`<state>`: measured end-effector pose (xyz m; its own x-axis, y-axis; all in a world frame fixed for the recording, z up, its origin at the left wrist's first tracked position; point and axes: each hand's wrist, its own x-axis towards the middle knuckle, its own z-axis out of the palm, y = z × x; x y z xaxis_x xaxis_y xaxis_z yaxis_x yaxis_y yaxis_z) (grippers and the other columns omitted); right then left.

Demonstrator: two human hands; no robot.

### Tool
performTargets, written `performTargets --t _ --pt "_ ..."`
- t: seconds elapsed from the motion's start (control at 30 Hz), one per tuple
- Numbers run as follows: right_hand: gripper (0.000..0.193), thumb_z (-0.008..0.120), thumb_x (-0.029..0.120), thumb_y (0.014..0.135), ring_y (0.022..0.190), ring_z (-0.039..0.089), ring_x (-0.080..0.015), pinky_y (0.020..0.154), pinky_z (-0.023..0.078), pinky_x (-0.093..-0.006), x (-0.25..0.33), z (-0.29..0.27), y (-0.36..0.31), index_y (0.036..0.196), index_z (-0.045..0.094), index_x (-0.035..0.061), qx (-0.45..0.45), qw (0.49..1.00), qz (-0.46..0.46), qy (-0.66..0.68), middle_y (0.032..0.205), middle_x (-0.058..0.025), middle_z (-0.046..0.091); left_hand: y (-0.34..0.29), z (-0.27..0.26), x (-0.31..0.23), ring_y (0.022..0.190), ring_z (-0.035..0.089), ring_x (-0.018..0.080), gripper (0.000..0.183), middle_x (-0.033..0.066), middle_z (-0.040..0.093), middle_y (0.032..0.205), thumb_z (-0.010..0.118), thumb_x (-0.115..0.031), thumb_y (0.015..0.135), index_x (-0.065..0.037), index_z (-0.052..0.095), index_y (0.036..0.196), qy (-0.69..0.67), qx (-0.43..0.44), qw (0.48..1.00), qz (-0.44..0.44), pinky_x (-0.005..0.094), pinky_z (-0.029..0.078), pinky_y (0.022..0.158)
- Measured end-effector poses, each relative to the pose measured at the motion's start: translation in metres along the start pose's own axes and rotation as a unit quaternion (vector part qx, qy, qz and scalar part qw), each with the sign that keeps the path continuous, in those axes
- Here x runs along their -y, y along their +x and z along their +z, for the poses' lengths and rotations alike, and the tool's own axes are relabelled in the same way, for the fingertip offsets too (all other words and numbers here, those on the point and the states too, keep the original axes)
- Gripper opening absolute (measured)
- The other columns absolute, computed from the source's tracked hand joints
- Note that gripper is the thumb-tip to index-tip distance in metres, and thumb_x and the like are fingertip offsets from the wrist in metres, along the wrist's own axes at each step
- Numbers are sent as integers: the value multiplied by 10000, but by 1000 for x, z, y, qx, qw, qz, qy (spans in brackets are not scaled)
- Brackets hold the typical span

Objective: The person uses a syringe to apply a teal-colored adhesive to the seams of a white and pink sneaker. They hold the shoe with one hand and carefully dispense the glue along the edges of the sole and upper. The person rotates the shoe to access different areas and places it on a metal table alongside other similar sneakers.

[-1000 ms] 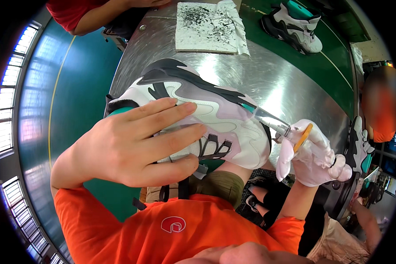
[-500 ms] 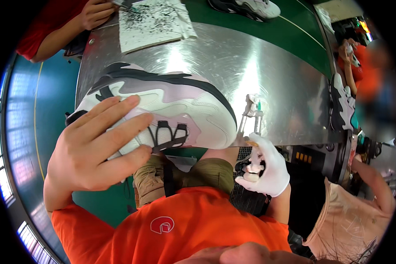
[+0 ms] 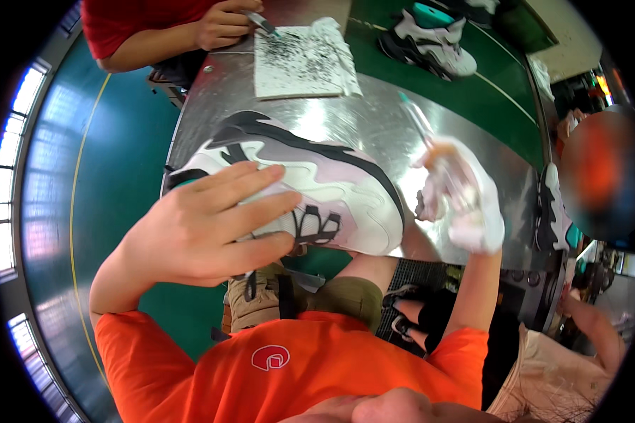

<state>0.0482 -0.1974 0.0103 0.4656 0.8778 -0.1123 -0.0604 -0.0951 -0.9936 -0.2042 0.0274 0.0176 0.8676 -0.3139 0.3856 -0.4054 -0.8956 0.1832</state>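
A white, lilac and black sneaker (image 3: 360,190) lies on its side on the metal table, its dark sole edge toward the far side. My bare left hand (image 3: 204,218) holds it from the left, fingers laid across the upper near the black lace loops; the thumb is hidden. Over the table to the right of the toe, my white-gloved right hand (image 3: 466,197) is closed round a thin clear syringe (image 3: 418,118) with a green tip. The tip points away from me, up and left. Motion blurs this hand, and its fingers partly hide the syringe.
A white pad (image 3: 303,74) speckled with dark marks lies at the table's far side. Beside it a co-worker's hand (image 3: 226,25) holds a similar green-tipped tool. Another sneaker (image 3: 434,46) stands on the green belt (image 3: 501,106), and one more (image 3: 552,211) is at the right edge.
My right hand has moved up and away from me over the table, with the syringe now tilted to the left. The view has shifted; my left hand stays on the sneaker.
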Motion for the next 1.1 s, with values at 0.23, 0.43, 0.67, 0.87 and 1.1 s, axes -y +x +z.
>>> performTargets --t 0.23,0.43,0.67,0.87,1.1 --pt "829 759 166 564 1021 575 -154 916 447 -264 -9 -3 118 1349 519 51 326 917 -12 -230 1199 -54 612 -8 10 -1 1094 641 367 147 144 664 1157 707 -143 741 -98 647 867 3 -69 998 6 441 562 896" --pt "842 772 238 559 1143 529 -145 1017 388 -285 -6 -14 121 1347 532 59 353 902 5 -248 1238 -65 590 -18 14 -1 1070 651 365 157 149 662 1150 682 -136 762 -100 637 909 17 -97 995 19 438 563 896" --pt "872 814 284 562 1045 572 -158 944 437 -286 -2 -21 101 1341 525 18 296 905 -5 -307 1162 -68 630 -9 12 4 1072 648 371 148 153 665 1151 684 -143 767 -100 632 898 7 -77 997 26 441 563 893" --pt "1107 794 661 544 740 606 -161 591 471 -252 10 -65 -60 1281 480 -102 56 995 40 -68 968 -136 624 -9 4 -6 1072 650 383 126 148 681 1128 689 -138 775 -106 623 876 13 -34 999 -11 452 555 899" --pt "884 693 277 595 721 555 -171 645 464 -272 -27 -45 -138 1366 441 -73 -59 992 85 -78 1025 -168 616 0 7 -2 1063 658 413 162 162 685 1093 683 -133 765 -106 610 906 10 -26 1000 -13 475 561 869"
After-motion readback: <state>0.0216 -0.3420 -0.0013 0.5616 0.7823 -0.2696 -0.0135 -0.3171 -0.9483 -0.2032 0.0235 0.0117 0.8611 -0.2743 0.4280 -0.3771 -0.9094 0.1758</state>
